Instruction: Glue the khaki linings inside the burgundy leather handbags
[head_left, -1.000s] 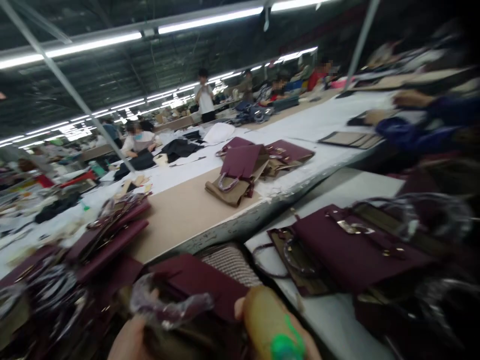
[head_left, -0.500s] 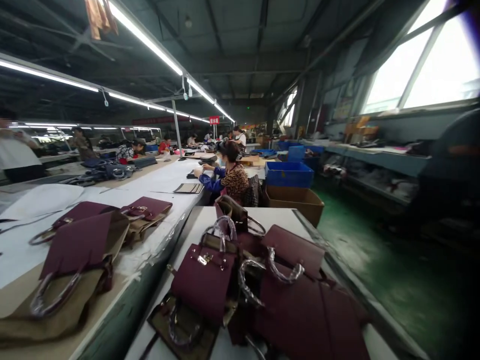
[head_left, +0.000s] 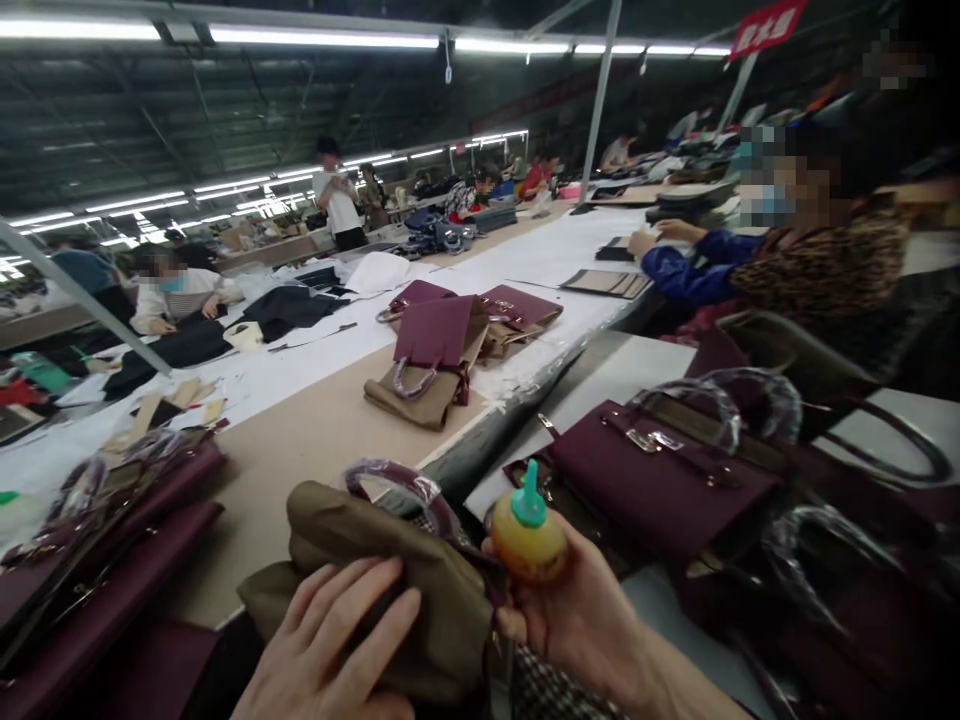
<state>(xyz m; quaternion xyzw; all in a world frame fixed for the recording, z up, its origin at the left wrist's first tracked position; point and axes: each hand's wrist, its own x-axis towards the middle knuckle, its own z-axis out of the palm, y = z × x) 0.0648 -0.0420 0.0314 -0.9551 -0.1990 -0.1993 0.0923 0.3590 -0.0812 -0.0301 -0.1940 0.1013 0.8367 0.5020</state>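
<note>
My right hand (head_left: 577,610) is wrapped round a squeeze bottle (head_left: 529,540) with yellowish contents and a green nozzle (head_left: 529,497) pointing up. My left hand (head_left: 337,640) lies on the olive fabric lining (head_left: 420,570) of a handbag in front of me, fingers stretched out and a little apart. A plastic-wrapped handle (head_left: 405,485) rises behind that lining. The right fingers are beside the bag's edge; whether they also touch it I cannot tell. Most of the bag's outside is hidden by the lining and my hands.
Several maroon handbags (head_left: 660,480) lie at my right, and more (head_left: 112,590) at my left. Further bags (head_left: 431,330) sit on the long table (head_left: 300,440) ahead. A co-worker in blue sleeves (head_left: 690,265) works at the right; another person (head_left: 176,300) sits across the table.
The view has turned left and down. Both my hands, the squeeze bottle and the olive-lined bag are now in sight; none of them showed before.
</note>
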